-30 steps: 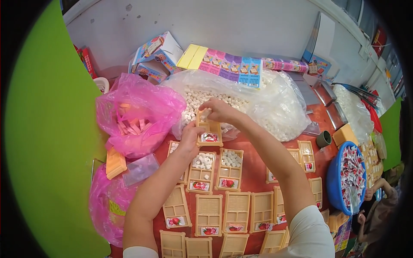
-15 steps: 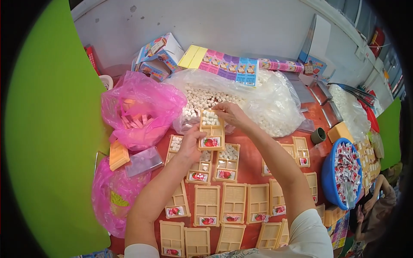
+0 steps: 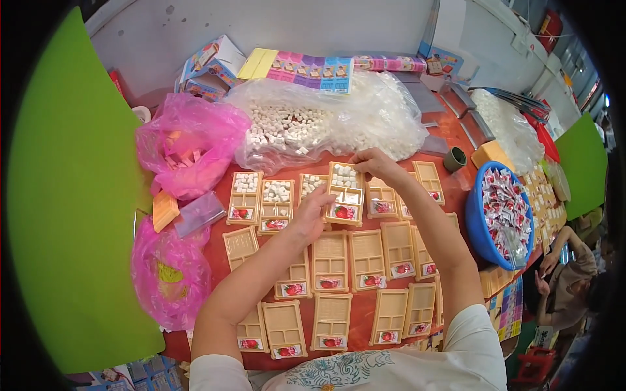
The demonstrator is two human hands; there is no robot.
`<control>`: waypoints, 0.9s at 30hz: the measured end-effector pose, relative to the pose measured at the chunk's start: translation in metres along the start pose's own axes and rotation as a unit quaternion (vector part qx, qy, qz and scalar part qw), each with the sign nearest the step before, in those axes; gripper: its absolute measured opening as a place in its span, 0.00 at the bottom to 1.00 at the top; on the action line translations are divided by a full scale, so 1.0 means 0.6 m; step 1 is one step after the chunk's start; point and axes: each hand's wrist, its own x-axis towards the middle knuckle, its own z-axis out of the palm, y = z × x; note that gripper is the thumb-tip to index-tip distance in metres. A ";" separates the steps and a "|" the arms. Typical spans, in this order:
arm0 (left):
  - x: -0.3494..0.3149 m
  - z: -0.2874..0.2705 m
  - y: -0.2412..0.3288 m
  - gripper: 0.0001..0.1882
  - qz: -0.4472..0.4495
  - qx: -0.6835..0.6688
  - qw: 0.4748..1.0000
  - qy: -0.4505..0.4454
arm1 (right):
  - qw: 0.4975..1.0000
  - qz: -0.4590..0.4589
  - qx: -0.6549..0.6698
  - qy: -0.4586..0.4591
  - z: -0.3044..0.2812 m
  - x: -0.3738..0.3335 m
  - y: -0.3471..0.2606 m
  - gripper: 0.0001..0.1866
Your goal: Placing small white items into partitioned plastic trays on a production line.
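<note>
Worktop (image 3: 362, 319), red: one, set with rows of tan trays, seen from my remote post.

Clear bag (image 3: 385, 117), loose white pieces inside: one, at the far side, just beyond the held tray.

Pink bag (image 3: 215, 130): one, left. Blue basin (image 3: 479, 218), heaped with packets: one, right.

Left hand (image 3: 311, 216): pinching the held tray's left long side, thumb over the top face. Right hand (image 3: 379, 166): fingers curled at the upper right corner; I could not tell whether they pinched it or merely steadied it.

Held tray (image 3: 353, 197), tan: one, seemingly raised, between the filled left neighbour (image 3: 302, 189), which it partly overlapped, and the right neighbour (image 3: 381, 189). Handling note: I judged a level carriage on two sides best, the thumb clear of the small compartments, and any lowering slow and straight, lest the rims knock.

Strawberry packet (image 3: 345, 212): one, in the lowest compartment; in my view it wanted to lie flat below the rim.

White pieces (image 3: 343, 176): a cluster in the top compartment; a tilt would likely have spilled them.

Variance against the frame half a second earlier: the tray had come away from the bag's front edge, rightward along the row; its contents looked the same.
</note>
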 end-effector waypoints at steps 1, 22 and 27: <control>-0.017 0.036 0.009 0.29 -0.019 0.042 0.998 0.048 | 1.000 0.011 0.013 0.019 -0.006 -0.010 0.013 0.09; -0.024 0.056 -0.038 0.32 0.055 0.149 0.975 0.154 | 0.940 -0.120 -0.276 0.162 0.037 0.008 0.072 0.10; -0.022 0.053 -0.045 0.28 0.110 0.448 0.883 0.090 | 0.899 -0.151 -0.371 0.178 0.032 -0.013 0.060 0.11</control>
